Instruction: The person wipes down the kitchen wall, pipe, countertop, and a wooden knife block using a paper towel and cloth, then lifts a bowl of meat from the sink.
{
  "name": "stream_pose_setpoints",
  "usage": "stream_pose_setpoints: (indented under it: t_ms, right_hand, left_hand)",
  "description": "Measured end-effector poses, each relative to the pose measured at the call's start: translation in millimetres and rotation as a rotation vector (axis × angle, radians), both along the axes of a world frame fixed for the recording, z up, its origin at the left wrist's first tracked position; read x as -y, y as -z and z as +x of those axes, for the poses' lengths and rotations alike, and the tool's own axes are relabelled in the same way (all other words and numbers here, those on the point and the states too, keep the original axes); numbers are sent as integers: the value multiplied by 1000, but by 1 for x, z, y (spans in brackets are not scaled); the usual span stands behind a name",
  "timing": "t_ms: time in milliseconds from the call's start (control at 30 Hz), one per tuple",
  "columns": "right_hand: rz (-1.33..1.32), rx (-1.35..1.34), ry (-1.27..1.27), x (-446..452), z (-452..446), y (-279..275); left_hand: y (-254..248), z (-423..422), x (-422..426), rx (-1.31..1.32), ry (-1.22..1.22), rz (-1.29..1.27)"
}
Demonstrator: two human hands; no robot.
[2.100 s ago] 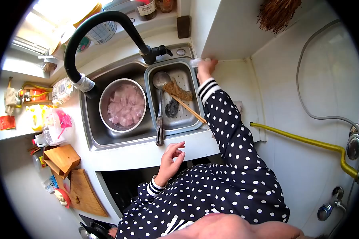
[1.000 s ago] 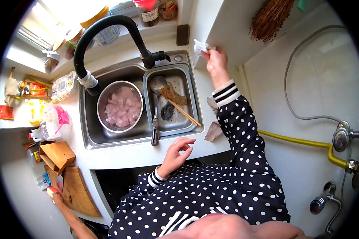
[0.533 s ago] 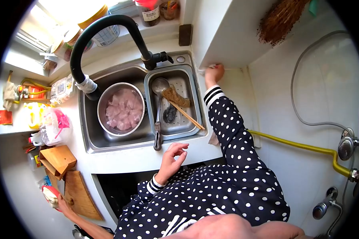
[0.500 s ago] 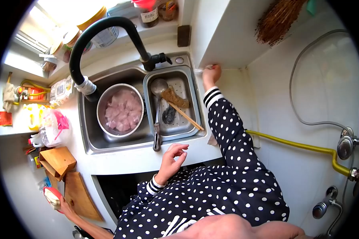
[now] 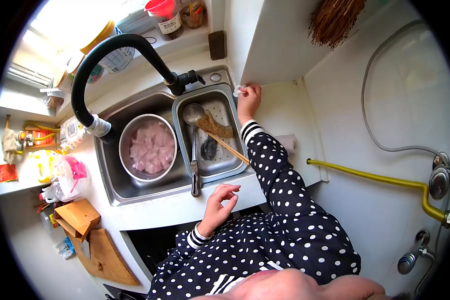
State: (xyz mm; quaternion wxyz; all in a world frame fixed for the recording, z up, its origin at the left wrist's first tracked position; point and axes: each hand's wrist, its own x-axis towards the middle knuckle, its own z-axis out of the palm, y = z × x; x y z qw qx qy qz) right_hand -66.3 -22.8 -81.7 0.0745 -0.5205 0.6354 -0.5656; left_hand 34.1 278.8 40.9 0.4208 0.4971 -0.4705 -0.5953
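Note:
My right hand (image 5: 249, 101) reaches past the right rim of the sink, fingers closed on a small crumpled white scrap (image 5: 239, 90). Whether it is plastic or paper I cannot tell. My left hand (image 5: 218, 206) hovers at the counter's front edge, empty, fingers loosely bent and apart. Between the hands a grey-rimmed drain basket (image 5: 225, 170) sits in the sink, holding a metal ladle (image 5: 194, 145), a brown brush-like scrubber (image 5: 216, 125), a wooden stick (image 5: 230, 149) and a dark scouring pad (image 5: 208, 148). A metal pot (image 5: 126, 165) with pale pink meat pieces (image 5: 152, 146) in water stands in the left basin.
A black faucet (image 5: 130, 40) arches over the sink (image 5: 116, 196). A folded cloth (image 5: 287, 144) lies on the right ledge, and a yellow hose (image 5: 375, 177) runs along the wall. Wooden boards (image 5: 107, 257), a wooden block (image 5: 77, 218) and plastic bags (image 5: 67, 175) stand at the left.
My right hand has come back slightly from the wall corner with the white scrap, now plainer to see. Another person's hand with a red-and-white item has left view at lower left. The view shifted slightly.

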Motion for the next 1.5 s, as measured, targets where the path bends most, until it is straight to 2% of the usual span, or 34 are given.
stream_pose_setpoints:
  t_ms: [67,100,200,300,400,433,533,567,633,667,700,733,767,867,967,1000,1100,1200,1300,1333,1400,1500]
  right_hand:
    - [63,71,19,5,-11,-4]
    - [35,86,131,5,-16,-27]
    - [-155,398,352,39,-48,-30]
    - [-11,473,433,54,-43,-4]
    - [109,-125,196,23,-31,9]
    - [196,-65,136,25,-38,7]
    - [395,177,188,24,-82,-8]
    - [351,428,244,30,-93,5]
    - [183,239,284,43,-76,38]
    - [281,60,298,43,-47,28]
    - [365,140,278,40,-25,18]
    - [304,103,314,25,-10,0]
    - [356,203,98,18,-19,-1]
    - [519,83,-222,5,-54,-44]
    - [209,-558,-59,-24,-102,-127]
    - [147,-675,-38,-25,-121,-151]
    - [95,-1143,59,-8,-183,-180]
    - [137,-947,-9,0,-222,-143]
    - [481,-1157,-140,-36,-240,-85]
    - [488,-1178,-183,-31,-243,-84]
    - [62,-1383,-262,-2,-257,-104]
    - [162,-1358,-167,26,-224,-158]
  left_hand:
    - [-4,2,1,23,-3,-5]
    - [-5,3,-1,25,-9,7]
    - [-9,8,0,20,-3,5]
    - [-4,13,-3,14,-11,-9]
    - [-3,15,-2,37,-18,29]
    - [-8,15,-1,35,11,29]
    - [-9,10,4,-30,53,30]
    - [-8,9,6,-35,60,17]
    - [-7,6,7,-37,65,2]
    - [-4,5,9,-18,73,-2]
    - [-1,5,10,3,76,-5]
    - [-1,5,6,25,77,5]
    - [-9,2,7,28,81,22]
    - [-5,-2,12,-50,117,-3]
    - [-18,-14,21,-69,186,-69]
    - [-19,-18,23,-96,202,-75]
    - [-18,-23,23,-160,247,-76]
    - [-14,-24,24,-170,266,-94]
    - [-16,-22,23,-227,247,-79]
    - [-15,-18,23,-215,266,-71]
    - [-10,-14,24,-207,283,-48]
    - [3,-16,22,-161,240,-48]
